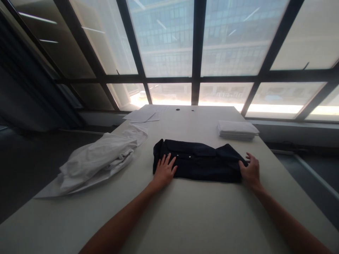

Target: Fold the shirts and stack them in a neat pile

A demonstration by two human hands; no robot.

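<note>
A dark navy shirt [201,160] with small white buttons lies folded into a long band across the middle of the pale table [185,211]. My left hand [165,171] lies flat on the shirt's left end, fingers spread and open. My right hand [250,169] rests at the shirt's right end. Its fingers are stretched out over the cloth edge and its thumb touches the fabric.
A crumpled heap of white garments [100,158] lies at the table's left edge. A neat stack of folded white cloth [237,129] sits at the back right. Sheets of paper [144,115] and two small dark objects [178,109] lie at the far end, below large windows.
</note>
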